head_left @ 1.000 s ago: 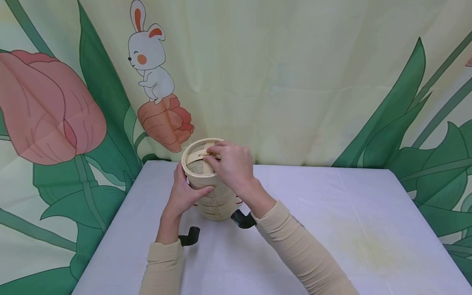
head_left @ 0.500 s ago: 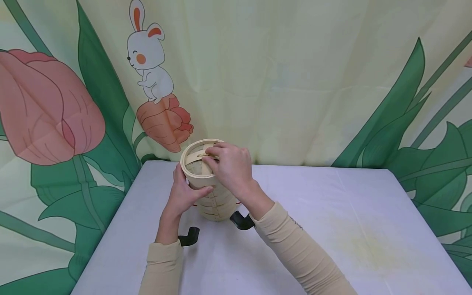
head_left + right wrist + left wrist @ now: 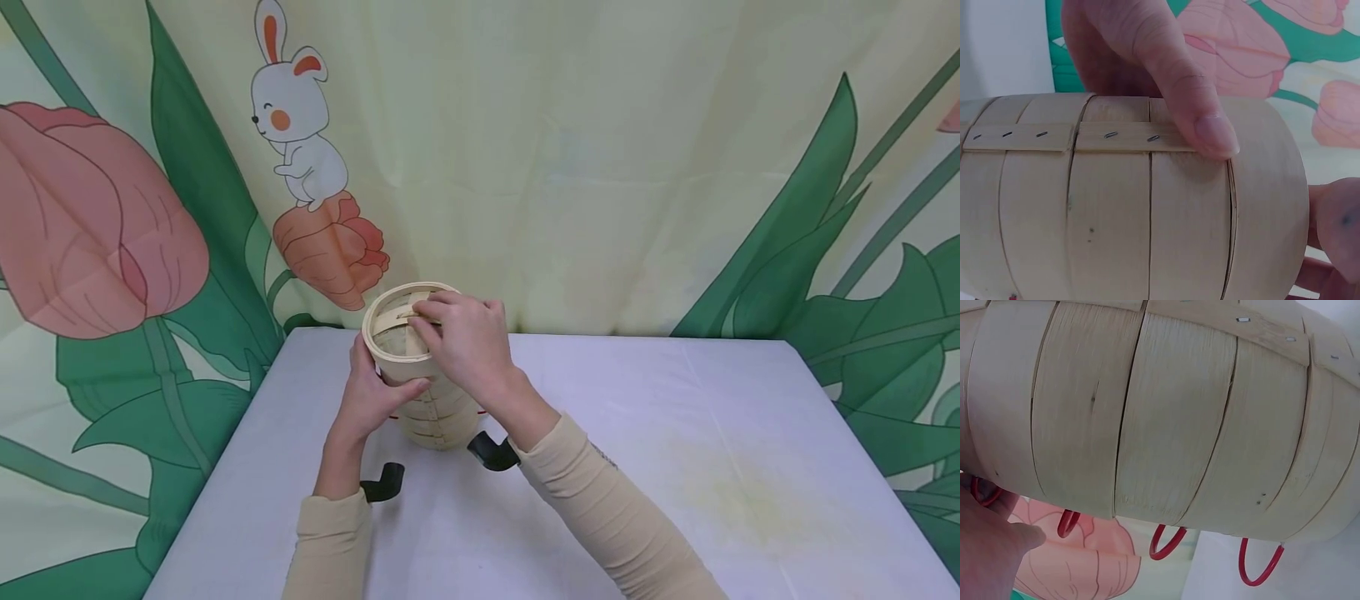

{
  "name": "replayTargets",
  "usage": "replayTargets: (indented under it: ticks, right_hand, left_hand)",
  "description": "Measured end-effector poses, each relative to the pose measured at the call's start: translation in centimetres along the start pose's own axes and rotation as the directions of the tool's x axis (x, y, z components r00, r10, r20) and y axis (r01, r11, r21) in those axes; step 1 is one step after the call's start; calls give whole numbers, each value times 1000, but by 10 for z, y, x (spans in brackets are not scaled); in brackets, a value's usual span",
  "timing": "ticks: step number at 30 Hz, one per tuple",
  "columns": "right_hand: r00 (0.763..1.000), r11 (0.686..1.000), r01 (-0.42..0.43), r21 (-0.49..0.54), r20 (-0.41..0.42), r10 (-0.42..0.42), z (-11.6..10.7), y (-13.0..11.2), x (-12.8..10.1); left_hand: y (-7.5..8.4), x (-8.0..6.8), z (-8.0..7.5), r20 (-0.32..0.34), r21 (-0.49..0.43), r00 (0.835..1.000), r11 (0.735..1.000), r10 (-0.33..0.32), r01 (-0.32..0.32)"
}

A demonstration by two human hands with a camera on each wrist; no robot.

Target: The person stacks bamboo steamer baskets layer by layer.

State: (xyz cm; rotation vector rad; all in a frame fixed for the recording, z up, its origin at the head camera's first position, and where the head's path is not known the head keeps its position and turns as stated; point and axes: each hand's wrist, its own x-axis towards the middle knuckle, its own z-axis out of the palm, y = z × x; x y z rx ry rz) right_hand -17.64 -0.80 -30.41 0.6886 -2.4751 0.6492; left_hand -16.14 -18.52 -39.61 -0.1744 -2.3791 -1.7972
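A tall stack of small bamboo steamer baskets [image 3: 435, 423] stands near the back edge of the table, capped by a round bamboo lid [image 3: 390, 319]. My left hand [image 3: 363, 398] grips the upper left side of the stack, its thumb across the front just below the lid. With bent fingers, my right hand [image 3: 474, 343] pinches the strap at the lid's centre. Red loops [image 3: 1261, 565] stick out from the tiers in the left wrist view. In the right wrist view the left thumb [image 3: 1213, 131] presses near the seam under the lid. The stack's inside is hidden.
A white cloth [image 3: 675, 467] covers the table. Behind it hangs a curtain [image 3: 600, 167] printed with a rabbit, tulips and leaves. Black camera mounts [image 3: 492, 451] jut from both wrists near the base of the stack.
The head view has shifted slightly, so the backdrop sits a little further left. Both hands keep the same hold on the steamer and its lid.
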Motion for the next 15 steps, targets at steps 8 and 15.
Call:
replayTargets:
  ticks: [8,15]
  right_hand:
    - [988,992,80,101,-140,-65,-2,8,-7]
    - [976,983,107,150,-203,-76,-9,14,-13]
  left_hand:
    - [-2,-2,-2,-10,-65,997,995,70,-71]
    - [-2,-3,-7,-40,-4,987,988,155,-155]
